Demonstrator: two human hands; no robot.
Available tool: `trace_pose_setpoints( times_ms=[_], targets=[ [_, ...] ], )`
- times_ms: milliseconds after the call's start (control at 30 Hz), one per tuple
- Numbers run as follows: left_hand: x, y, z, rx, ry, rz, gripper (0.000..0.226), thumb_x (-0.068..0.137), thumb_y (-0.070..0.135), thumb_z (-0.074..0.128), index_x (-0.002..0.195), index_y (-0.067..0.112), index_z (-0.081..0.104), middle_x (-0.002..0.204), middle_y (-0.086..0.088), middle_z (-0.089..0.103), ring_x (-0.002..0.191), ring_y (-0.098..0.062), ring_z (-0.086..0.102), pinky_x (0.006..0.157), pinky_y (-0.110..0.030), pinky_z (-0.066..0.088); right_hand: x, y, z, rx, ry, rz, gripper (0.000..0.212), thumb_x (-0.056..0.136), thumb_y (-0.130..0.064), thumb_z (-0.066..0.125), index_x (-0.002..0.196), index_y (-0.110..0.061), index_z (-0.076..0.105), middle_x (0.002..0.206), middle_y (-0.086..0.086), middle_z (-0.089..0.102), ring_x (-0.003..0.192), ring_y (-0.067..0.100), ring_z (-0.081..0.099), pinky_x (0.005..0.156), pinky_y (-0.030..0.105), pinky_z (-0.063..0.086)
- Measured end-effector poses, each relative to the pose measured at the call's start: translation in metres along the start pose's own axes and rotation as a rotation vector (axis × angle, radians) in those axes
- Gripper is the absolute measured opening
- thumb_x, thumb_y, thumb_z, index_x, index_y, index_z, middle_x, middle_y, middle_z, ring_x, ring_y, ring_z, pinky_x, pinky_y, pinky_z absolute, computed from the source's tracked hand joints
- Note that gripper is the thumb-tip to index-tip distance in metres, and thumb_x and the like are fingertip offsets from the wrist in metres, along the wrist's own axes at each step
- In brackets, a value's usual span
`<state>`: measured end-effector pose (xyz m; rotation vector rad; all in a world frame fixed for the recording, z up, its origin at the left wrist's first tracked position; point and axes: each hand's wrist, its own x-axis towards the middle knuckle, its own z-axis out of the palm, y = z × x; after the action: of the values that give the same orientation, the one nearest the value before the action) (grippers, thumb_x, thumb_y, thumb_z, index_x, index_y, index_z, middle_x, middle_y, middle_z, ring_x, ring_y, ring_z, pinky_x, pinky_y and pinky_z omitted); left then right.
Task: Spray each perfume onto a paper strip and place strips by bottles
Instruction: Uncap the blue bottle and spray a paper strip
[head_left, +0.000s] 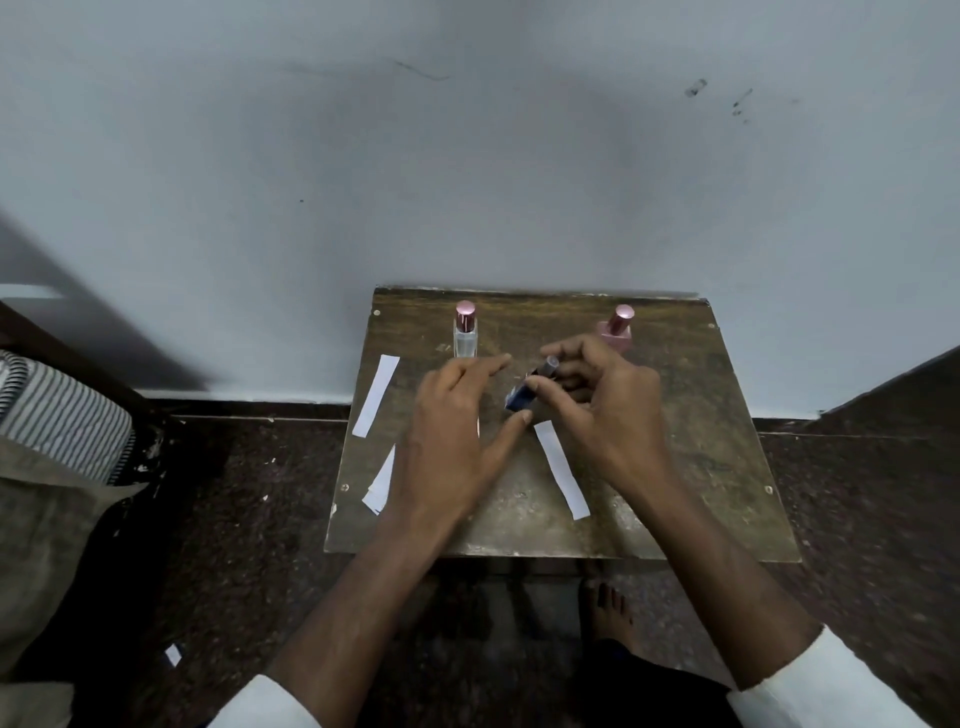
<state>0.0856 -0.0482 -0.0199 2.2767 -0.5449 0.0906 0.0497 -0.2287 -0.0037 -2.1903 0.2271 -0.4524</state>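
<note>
Head view: pale grey-blue wall (467, 171) behind, dark speckled floor (249, 499) below, with a small worn brown desk (701, 467) pushed up against the wall. At the desk's far edge, upright, a clear perfume bottle (465, 340) with a pink metallic cap on the left, and a pink perfume bottle (617, 330) on the right, partly hidden behind the right hand. Near the desk's middle, a small blue perfume bottle (522, 397), tilted, dark cap end pointing up and away. Right hand (602, 405) curled round the upper end of that blue bottle, thumb lying along it. Left hand (452, 415) relaxed with fingers stretched forward, thumb tip touching the blue bottle's lower end. White paper strip (375, 395) flat on the desk's left side, just beside the clear bottle. Second strip (561, 470) lying near the desk's front, below the right hand. More strips (381, 486) at the desk's left edge, partly under the left wrist. White sleeve cuffs (826, 686) on both forearms. Bare foot (605, 608) on the floor under the desk. Striped cloth (62, 415) at far left.
</note>
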Motion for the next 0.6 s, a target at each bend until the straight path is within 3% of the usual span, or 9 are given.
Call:
trace_pose_setpoints(
  times_ms=[100,167,367,600],
  targets=[
    [-0.005,0.0,-0.004,0.019,-0.011,0.071,0.052,0.093,0.04,0.082,0.142,0.031,0.07,0.134,0.009,0.074,0.119,-0.015,0.067,0.1,-0.038,0.057,-0.014,0.001,-0.007,0.088,-0.076,0.004,0.022,0.086,-0.021,0.089,0.103,-0.019,0.075,0.089,-0.016,0.078,0.084,-0.003,0.076,0.072,0.012,0.058],
    [-0.009,0.003,-0.006,-0.015,0.004,0.131,0.042,0.093,0.034,0.084,0.134,0.027,0.077,0.123,0.009,0.08,0.111,-0.013,0.073,0.093,-0.04,0.06,-0.021,-0.001,-0.01,0.137,-0.098,-0.002,0.017,0.089,-0.019,0.087,0.101,-0.019,0.075,0.089,-0.014,0.08,0.084,0.0,0.078,0.072,0.018,0.061],
    [-0.014,0.015,-0.002,-0.121,0.031,0.215,0.042,0.092,0.027,0.087,0.133,0.025,0.076,0.115,0.009,0.081,0.099,-0.001,0.073,0.088,-0.021,0.06,-0.033,-0.001,-0.021,0.276,-0.059,0.026,0.011,0.095,-0.023,0.08,0.107,-0.022,0.081,0.096,-0.011,0.082,0.09,0.01,0.08,0.083,0.04,0.066],
    [-0.017,0.018,-0.003,-0.127,0.029,0.223,0.028,0.094,0.024,0.086,0.121,0.021,0.08,0.105,0.008,0.079,0.092,-0.006,0.073,0.083,-0.033,0.062,-0.039,-0.003,-0.024,0.39,-0.046,0.052,0.013,0.096,-0.017,0.079,0.109,-0.013,0.082,0.104,-0.002,0.082,0.101,0.017,0.079,0.095,0.05,0.063]
  ],
)
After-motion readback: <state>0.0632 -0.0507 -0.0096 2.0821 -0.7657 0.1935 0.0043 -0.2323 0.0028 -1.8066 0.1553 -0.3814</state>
